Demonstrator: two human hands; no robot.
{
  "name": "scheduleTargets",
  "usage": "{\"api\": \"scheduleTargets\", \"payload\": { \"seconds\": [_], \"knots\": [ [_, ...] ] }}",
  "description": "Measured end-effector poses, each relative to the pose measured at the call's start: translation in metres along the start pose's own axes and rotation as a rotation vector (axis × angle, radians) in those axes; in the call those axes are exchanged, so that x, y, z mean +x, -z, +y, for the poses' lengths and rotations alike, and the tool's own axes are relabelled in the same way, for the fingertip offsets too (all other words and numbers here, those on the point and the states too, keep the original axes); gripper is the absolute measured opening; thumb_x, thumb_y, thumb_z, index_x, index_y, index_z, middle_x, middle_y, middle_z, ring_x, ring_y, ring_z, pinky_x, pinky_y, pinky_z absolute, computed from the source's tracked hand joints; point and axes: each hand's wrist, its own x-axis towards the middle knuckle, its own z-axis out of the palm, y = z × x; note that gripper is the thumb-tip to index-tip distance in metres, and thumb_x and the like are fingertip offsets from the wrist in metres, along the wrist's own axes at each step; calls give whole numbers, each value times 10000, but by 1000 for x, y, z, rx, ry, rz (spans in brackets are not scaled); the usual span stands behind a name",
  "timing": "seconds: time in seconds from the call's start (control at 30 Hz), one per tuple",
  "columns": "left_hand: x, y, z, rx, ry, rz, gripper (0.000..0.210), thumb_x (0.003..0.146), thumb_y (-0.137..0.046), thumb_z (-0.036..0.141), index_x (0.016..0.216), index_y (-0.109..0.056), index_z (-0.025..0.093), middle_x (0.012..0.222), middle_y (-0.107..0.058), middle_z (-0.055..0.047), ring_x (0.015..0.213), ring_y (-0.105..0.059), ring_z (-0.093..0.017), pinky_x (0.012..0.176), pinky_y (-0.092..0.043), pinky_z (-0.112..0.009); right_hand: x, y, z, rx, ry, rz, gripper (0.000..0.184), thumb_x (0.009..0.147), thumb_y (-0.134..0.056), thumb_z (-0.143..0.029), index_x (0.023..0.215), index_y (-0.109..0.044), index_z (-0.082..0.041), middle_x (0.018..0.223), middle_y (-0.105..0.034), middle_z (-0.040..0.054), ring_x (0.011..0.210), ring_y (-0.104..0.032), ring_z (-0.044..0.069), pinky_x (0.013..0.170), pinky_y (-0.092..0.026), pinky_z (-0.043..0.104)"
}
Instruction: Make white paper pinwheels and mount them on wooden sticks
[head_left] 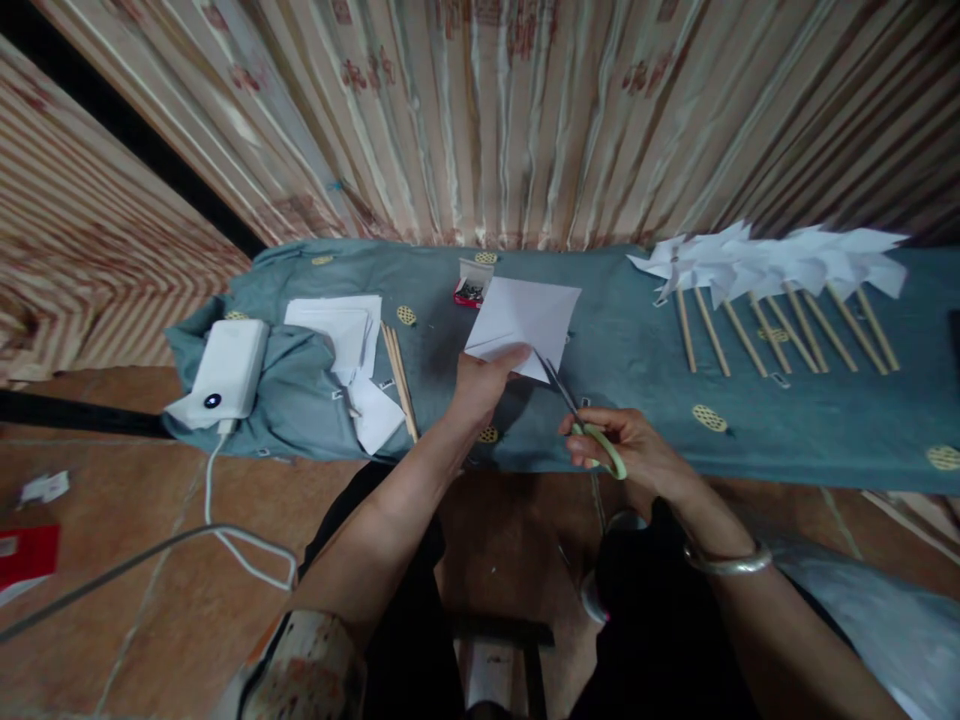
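A square sheet of white paper point(529, 310) is pinched at its near left side by my left hand point(487, 378), the thumb lying on top. A slit runs in from the sheet's left edge near the thumb. My right hand point(619, 440) grips a pair of scissors point(564, 392) with pale green handles. The scissor blades reach the paper's near edge, with the tips over or in it; how far apart the blades are is hard to see. Behind the sheet's left corner stands a small red open box point(472, 285) of dark little metal pieces.
Paper pinwheels point(780, 265) on wooden sticks lie in a row at the right of the cloth-covered table point(615, 300). To the left are loose wooden sticks point(400, 375), white paper sheets point(345, 330) and a white power bank point(229, 370) with a cable. A pleated curtain point(510, 130) hangs behind.
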Motion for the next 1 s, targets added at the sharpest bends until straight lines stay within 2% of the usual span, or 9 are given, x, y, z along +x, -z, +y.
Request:
{"api": "scheduleTargets", "payload": {
  "seconds": [0.07, 0.17, 0.3, 0.47, 0.57, 0.67, 0.83, 1.0],
  "knots": [
    [0, 1, 1, -14, 1, 11, 349, 538, -796, 238, 875, -728, 177, 802, -742, -67, 770, -681, -230, 643, -552, -323, -4, 9, -2, -28, -42, -21, 454, 583, -832, -572, 758, -686, -179, 583, -609, -18, 530, -545, 92, 502, -434, 218],
    [0, 2, 0, 9, 19, 8, 358, 525, -801, 222, 873, -732, 171, 812, -747, -67, 756, -680, -227, 649, -552, -328, -9, 19, -9, -17, -59, 59, 509, 529, -843, -604, 762, -691, -179, 562, -620, -13, 506, -535, 91, 498, -434, 225],
    [-1, 2, -5, 56, 43, -49, 288, 500, -809, 222, 762, -712, 152, 796, -744, -66, 743, -675, -225, 682, -541, -334, -8, 24, -15, 11, 39, 242, 520, 557, -806, -650, 772, -689, -191, 587, -652, 1, 510, -537, 97, 496, -429, 228],
    [-4, -1, -10, 73, 71, -124, 296, 477, -804, 212, 754, -718, 153, 775, -741, -42, 728, -659, -203, 740, -516, -327, 5, 30, -8, 93, 203, 488, 509, 601, -777, -662, 800, -687, -201, 635, -689, 20, 536, -564, 117, 498, -421, 236],
    [-5, -1, -13, 143, 66, -166, 216, 509, -780, 199, 715, -723, 168, 746, -733, -25, 711, -639, -188, 738, -501, -311, 12, 32, -7, 186, 249, 577, 527, 552, -803, -661, 804, -686, -213, 599, -663, 3, 523, -559, 125, 486, -418, 244],
    [-5, 2, -15, 264, 82, -224, 108, 560, -758, 207, 646, -710, 162, 702, -714, -25, 671, -616, -177, 689, -480, -295, 13, 33, -11, 256, 245, 576, 527, 495, -851, -614, 812, -695, -223, 627, -654, -8, 543, -559, 119, 491, -426, 240],
    [-6, 5, -18, 341, 122, -296, 139, 585, -777, 249, 655, -723, 141, 686, -702, -32, 641, -598, -164, 629, -455, -271, 15, 31, -12, 273, 238, 512, 409, 496, -892, -445, 796, -711, -234, 685, -630, -31, 557, -520, 97, 517, -421, 237],
    [-6, 5, -18, 362, 123, -286, 154, 583, -786, 269, 643, -724, 141, 627, -669, -10, 574, -554, -131, 568, -410, -244, 19, 27, -6, 277, 209, 472, 354, 475, -897, -320, 745, -693, -216, 554, -555, -71, 494, -444, 72, 481, -324, 218]
  ]
}}
